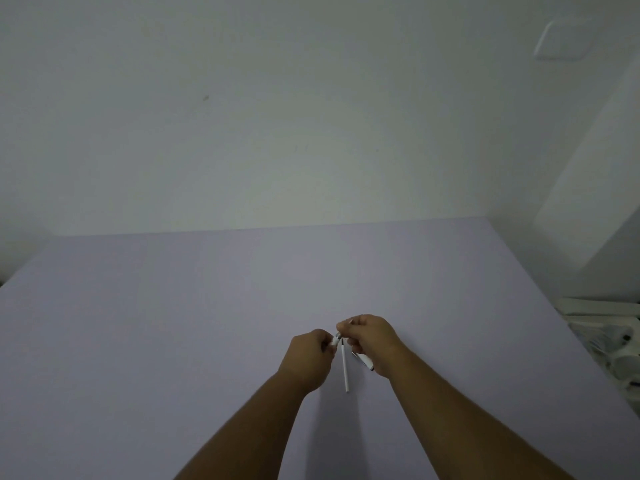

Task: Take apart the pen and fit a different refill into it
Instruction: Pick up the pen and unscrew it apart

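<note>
Both my hands meet over the lilac table (173, 323). My left hand (308, 358) pinches a short white pen piece with a silver ring (335, 340). My right hand (372, 341) is closed on the white pen barrel (364, 360), whose silver end pokes out below the palm; its fingertips also touch the silver-ringed piece. A thin white refill (345, 370) lies on the table between the two hands, pointing toward me. Whether a refill sits inside the barrel is hidden.
A plain white wall (277, 116) rises behind the table's far edge. At the right, past the table edge, sits a pile of white objects (609, 337). A wall socket plate (561, 39) is at the upper right.
</note>
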`<move>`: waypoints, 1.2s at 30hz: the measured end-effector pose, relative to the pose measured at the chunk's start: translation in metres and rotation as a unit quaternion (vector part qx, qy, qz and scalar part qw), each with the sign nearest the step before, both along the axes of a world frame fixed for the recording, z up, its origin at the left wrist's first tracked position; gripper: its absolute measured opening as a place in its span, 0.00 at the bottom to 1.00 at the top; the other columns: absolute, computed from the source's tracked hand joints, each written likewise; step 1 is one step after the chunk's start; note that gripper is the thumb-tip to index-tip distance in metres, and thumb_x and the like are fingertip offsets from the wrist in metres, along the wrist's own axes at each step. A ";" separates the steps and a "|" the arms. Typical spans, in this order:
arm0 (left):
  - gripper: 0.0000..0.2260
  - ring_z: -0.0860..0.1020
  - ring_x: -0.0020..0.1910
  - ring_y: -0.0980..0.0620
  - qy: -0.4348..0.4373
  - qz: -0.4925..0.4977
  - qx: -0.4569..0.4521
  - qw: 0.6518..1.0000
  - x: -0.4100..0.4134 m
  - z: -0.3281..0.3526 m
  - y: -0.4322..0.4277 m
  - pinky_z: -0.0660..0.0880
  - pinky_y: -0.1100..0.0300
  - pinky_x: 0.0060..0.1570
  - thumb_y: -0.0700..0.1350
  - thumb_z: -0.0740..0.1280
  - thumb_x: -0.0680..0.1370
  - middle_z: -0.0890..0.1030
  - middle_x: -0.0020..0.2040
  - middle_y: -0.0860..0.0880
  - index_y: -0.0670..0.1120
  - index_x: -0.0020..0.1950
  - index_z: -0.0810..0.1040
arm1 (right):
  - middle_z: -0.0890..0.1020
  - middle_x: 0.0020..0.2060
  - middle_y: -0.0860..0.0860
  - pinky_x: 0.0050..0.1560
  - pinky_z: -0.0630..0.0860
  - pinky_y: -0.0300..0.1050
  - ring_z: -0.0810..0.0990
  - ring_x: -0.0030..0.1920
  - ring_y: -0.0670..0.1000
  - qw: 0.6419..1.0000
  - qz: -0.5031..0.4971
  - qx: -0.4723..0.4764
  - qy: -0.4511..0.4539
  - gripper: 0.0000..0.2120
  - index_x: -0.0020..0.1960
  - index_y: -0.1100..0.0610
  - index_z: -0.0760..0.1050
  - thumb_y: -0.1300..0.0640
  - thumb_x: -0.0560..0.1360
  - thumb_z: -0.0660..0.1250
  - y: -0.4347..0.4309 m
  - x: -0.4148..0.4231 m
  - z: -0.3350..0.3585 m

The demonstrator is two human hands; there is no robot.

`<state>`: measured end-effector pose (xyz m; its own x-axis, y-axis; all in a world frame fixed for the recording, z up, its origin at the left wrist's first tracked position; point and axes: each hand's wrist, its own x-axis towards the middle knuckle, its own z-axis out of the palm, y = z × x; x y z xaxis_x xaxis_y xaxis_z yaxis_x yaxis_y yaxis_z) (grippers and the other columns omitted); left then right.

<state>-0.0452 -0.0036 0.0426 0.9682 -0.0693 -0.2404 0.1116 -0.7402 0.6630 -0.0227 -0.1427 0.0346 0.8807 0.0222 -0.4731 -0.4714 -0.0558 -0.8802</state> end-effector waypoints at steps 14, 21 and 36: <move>0.09 0.80 0.45 0.47 -0.004 0.000 0.002 1.000 0.000 0.000 0.002 0.76 0.56 0.47 0.43 0.60 0.79 0.83 0.49 0.43 0.42 0.54 0.78 | 0.81 0.40 0.54 0.40 0.73 0.41 0.77 0.39 0.50 0.998 -0.010 0.058 0.001 0.07 0.49 0.59 0.79 0.66 0.72 0.67 0.002 0.002 0.002; 0.09 0.81 0.48 0.46 0.001 0.000 -0.017 1.000 0.002 0.001 0.001 0.78 0.54 0.51 0.43 0.61 0.79 0.83 0.49 0.43 0.42 0.55 0.78 | 0.78 0.33 0.52 0.35 0.71 0.39 0.73 0.31 0.47 0.999 0.004 0.017 -0.029 0.05 0.40 0.56 0.80 0.63 0.73 0.68 0.000 -0.001 0.002; 0.10 0.79 0.36 0.51 0.043 0.014 -0.111 0.993 0.002 -0.004 0.002 0.79 0.57 0.43 0.40 0.60 0.78 0.80 0.38 0.50 0.51 0.56 0.74 | 0.83 0.47 0.55 0.52 0.73 0.47 0.79 0.52 0.53 0.995 -0.043 0.066 -0.061 0.10 0.45 0.52 0.79 0.67 0.73 0.65 -0.002 0.005 0.000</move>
